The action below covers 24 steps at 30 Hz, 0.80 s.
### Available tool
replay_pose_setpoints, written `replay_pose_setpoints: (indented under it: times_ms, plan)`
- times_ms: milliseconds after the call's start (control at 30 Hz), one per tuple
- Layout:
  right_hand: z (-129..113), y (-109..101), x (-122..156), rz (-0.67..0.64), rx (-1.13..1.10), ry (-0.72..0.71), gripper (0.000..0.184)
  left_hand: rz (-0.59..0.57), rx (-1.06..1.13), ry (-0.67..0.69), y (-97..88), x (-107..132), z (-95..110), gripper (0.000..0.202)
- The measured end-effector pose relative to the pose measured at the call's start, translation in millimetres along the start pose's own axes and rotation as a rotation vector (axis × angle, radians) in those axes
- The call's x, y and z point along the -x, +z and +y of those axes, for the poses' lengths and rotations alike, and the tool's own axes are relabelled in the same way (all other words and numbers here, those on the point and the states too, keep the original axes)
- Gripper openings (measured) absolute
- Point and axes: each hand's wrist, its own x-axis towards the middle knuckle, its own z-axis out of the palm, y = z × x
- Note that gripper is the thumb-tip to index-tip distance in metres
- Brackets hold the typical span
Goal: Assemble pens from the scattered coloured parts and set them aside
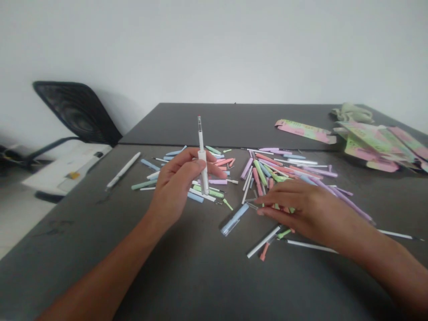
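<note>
Dark grey worktop (200,285), two bare hands at work among pen parts. Left hand (174,185): raised just above the surface, grip clamped between thumb and fingertips on a white pen (202,160), held upright with its red-tipped end at the top and no cap on it. Right hand (301,209): palm down, fingers stretched flat and low over the right scatter (277,167) of pastel barrels and caps (pink, lilac, green, blue, white); its fingertips lie at a small dark piece near the middle, but whether the grip has closed on anything cannot be told, as the thumb is hidden. Between the hands, near side: one pale blue clear cap (234,219), lying apart from both. Behind the left hand: a left scatter (219,182) of similar coloured pieces. Near the right hand: thin white rods (264,241) and a short pink piece (264,252). Far left, alone: one long white pen (123,170), seemingly whole. Far right: a flattened printed sleeve (305,130) and a heap of like packaging (377,145). Off the worktop, left: a black chair (78,111). Progress, by judgement: one pen in hand partly built, perhaps one finished, and nearly all parts lie loose and unsorted, so most of the work remains.
</note>
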Motion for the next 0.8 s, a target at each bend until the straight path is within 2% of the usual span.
replay_pose_setpoints:
  times_ms: [200,400,633,800]
  plan:
    - [-10,2,-44,-0.224,0.079,-0.012,0.024,0.010,0.040,0.023,-3.0,-3,-2,0.011]
    - [6,14,-79,-0.181,0.229,0.098,0.024,0.007,0.081,0.030,-4.7,-4,-1,0.011]
    - [15,29,-81,-0.114,0.235,0.192,0.026,0.007,0.128,0.029,-2.4,-4,3,0.013]
    - [18,32,-82,-0.144,0.199,0.196,0.023,0.026,0.123,0.006,-1.7,-4,3,0.014]
